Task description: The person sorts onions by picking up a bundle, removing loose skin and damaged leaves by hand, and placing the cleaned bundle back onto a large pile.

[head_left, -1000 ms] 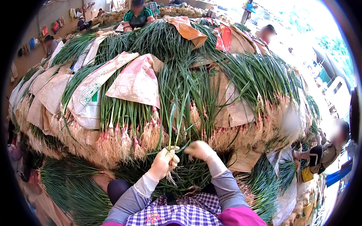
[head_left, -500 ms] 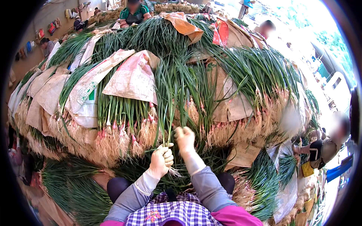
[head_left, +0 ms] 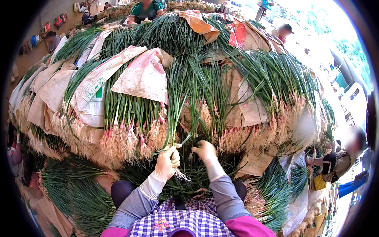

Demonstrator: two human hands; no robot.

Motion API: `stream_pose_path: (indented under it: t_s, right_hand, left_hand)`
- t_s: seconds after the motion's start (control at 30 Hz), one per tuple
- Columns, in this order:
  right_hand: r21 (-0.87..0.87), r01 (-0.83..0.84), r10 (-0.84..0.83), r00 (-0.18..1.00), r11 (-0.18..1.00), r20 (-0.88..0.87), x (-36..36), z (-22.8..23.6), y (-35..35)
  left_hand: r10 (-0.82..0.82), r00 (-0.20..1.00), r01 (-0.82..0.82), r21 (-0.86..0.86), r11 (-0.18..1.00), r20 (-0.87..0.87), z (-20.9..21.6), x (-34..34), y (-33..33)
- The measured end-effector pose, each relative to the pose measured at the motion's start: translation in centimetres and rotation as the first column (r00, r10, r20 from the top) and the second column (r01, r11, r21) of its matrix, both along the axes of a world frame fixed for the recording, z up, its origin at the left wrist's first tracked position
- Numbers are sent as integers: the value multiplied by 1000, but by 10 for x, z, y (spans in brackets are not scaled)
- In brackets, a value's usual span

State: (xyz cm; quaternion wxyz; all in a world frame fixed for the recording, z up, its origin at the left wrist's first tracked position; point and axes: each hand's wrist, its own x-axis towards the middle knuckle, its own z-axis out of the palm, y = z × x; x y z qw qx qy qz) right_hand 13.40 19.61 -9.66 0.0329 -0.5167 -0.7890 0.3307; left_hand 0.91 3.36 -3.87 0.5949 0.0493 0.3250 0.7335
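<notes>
My left hand [head_left: 167, 162], in a pale glove, is closed around a spring onion [head_left: 173, 128]. Its green leaves point up and away from me, and its whitish roots [head_left: 181, 173] hang out below my fist. To the right, my gloved right hand [head_left: 205, 151] is apart from that stalk, its fingers curled together. Whatever lies between those fingertips is too small and dark to name. One leaf [head_left: 186, 138] bends off the held stalk toward my right hand. Just beyond both hands rises a big heap of spring onions [head_left: 134, 114], roots facing me, bulbs pinkish.
Sacking sheets [head_left: 142, 75] cover parts of the heap. Loose green leaves [head_left: 158, 177] lie below my hands, and onion bundles [head_left: 272, 189] lie at my right and left. A person [head_left: 343, 158] sits at the right; another person [head_left: 147, 12] is behind the heap.
My right hand has moved right and slightly nearer, away from the held stalk. A leaf now bends sideways from that stalk. My left hand keeps its grip almost in place.
</notes>
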Motion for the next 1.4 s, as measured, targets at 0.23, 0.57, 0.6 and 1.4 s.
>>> stream_pose_path:
  t_s: [0.23, 0.57, 0.6, 1.4]
  right_hand:
    - [-520, -39, -428, 517, 854, -741, -12, 5, 8]
    - [-564, -109, -367, 657, 818, -658, 2, 48, -57]
    - [-485, -73, -336, 632, 871, -699, -4, 40, -63]
    - [-310, 44, -230, 771, 950, -594, 19, 87, 61]
  left_hand:
    - [231, 870, -88, 325, 942, -435, 54, -15, -21]
    - [-167, 848, 70, -206, 976, -502, -23, 18, -10]
    - [-202, 901, 119, -229, 966, -383, -13, 22, -9]
    - [-171, 939, 170, -31, 985, -299, -1, 10, -2]
